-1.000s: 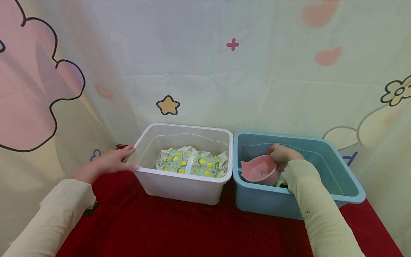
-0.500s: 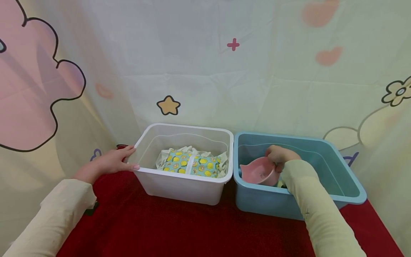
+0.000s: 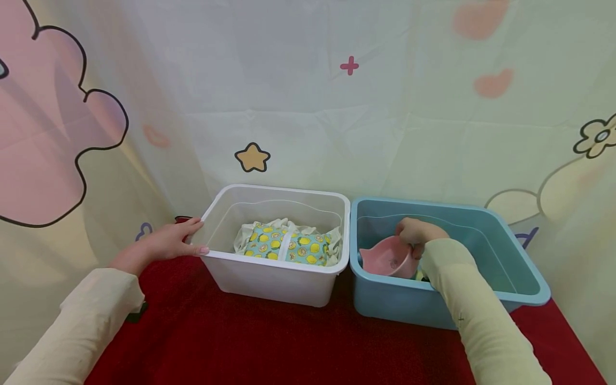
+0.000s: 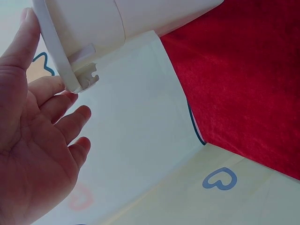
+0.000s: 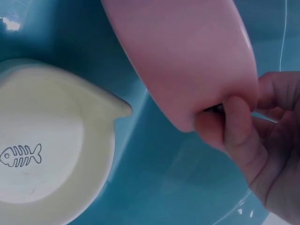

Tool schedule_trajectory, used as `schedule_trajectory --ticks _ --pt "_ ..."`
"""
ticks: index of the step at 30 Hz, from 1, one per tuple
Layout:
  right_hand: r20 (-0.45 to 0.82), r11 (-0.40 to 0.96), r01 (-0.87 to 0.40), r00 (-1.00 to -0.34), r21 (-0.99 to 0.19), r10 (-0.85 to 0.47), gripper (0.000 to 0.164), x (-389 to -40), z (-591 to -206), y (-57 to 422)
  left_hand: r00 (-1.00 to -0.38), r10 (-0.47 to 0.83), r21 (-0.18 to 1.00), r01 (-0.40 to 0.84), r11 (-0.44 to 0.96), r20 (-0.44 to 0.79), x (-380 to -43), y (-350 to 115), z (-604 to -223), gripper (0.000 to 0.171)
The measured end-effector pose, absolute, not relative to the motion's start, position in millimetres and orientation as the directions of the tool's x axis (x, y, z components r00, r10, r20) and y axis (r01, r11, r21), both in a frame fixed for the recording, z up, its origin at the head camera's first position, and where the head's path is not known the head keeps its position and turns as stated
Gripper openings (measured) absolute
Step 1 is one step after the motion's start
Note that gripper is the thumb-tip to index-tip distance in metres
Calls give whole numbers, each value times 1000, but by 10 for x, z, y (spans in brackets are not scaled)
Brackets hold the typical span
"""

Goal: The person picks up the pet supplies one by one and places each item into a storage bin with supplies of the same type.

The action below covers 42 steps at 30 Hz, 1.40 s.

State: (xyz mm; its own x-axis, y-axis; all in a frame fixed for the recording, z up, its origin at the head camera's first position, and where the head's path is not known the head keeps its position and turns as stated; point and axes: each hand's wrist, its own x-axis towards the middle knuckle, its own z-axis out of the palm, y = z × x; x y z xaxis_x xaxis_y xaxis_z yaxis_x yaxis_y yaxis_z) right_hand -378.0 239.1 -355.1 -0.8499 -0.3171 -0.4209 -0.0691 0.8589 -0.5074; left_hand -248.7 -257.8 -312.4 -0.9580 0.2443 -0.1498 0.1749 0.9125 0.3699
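My right hand (image 3: 421, 232) reaches into the blue bin (image 3: 399, 297) and pinches the rim of a pink cat-eared bowl (image 3: 385, 259). The bowl is tilted, and the right wrist view shows the thumb and fingers gripping its edge. Beside it lies a pale yellow bowl (image 5: 56, 131) with a fish-bone print and a pointed ear. My left hand (image 3: 166, 243) touches the left rim of the white bin (image 3: 274, 280), fingers and thumb spread apart. In the left wrist view, the thumb and index finger rest at that rim (image 4: 54, 51).
Inside the white bin is a lemon-print cloth bundle (image 3: 262, 243) with a white band, lying on crumpled white cloth (image 3: 243, 238). Both bins stand side by side on a red cloth (image 3: 269, 342). A printed curtain (image 3: 298, 144) hangs behind them.
The right hand and the pink bowl have shifted slightly left, and the bowl has tilted a little more. The left hand stays on the white bin's rim.
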Motion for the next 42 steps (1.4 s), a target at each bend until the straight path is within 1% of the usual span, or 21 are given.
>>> schedule_trajectory --ticks 5,16,36,42 --pt "-426 857 -80 -842 -508 -331 42 -3758 -3541 2381 -958 246 360 179 916 -148 -2487 -2584 -3121 89" --pt "-462 864 -28 -837 -502 -295 44 -3769 -3559 2348 -959 240 353 174 919 -153 -2475 -2576 -3113 89" --pt "-485 888 -66 -818 -454 -309 47 -3713 -3531 2301 -958 240 355 173 919 -155 -2483 -2566 -3107 90" --pt "-504 893 -44 -813 -449 -293 50 -3715 -3549 2285 -958 241 355 173 919 -156 -2480 -2564 -3105 90"
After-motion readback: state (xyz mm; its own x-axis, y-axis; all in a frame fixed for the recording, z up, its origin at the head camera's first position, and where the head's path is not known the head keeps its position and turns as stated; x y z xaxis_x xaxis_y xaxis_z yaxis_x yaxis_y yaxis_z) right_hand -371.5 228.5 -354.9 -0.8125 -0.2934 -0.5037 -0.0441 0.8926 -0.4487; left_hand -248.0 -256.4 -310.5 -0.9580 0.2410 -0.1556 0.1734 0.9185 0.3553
